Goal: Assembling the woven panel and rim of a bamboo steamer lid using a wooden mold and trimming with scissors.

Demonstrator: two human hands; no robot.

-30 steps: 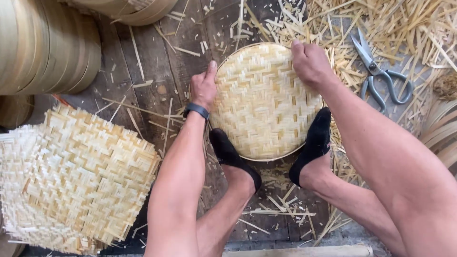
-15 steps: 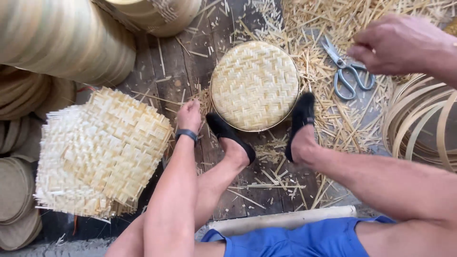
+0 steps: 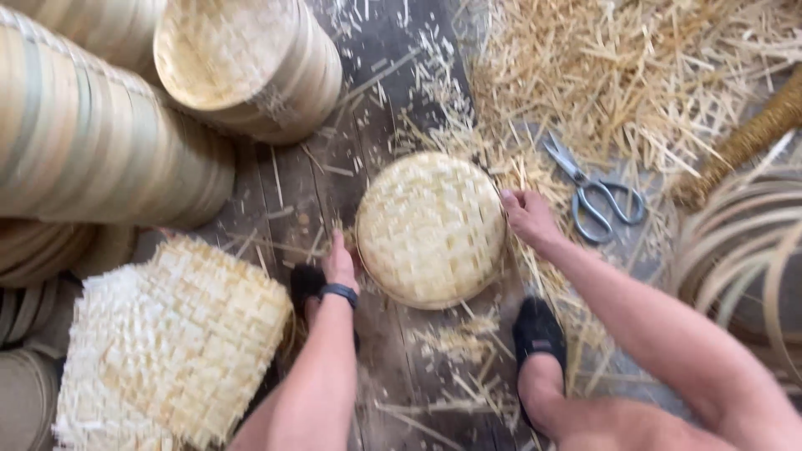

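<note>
Two bare hands meet the round woven bamboo tray [image 3: 430, 227], which lies flat on the dark plank floor [image 3: 368, 167] between the person's feet. The left hand [image 3: 339, 263], a dark band at its wrist, rests against the tray's left rim with fingers extended, not closed around it. The right hand [image 3: 529, 217] presses its fingertips on the right rim, loosely curled, gripping nothing fully. Scissors [image 3: 595, 192] lie near the right hand amid bamboo offcuts [image 3: 635, 75]. A square woven mat [image 3: 175, 342] sits beside the left arm.
</note>
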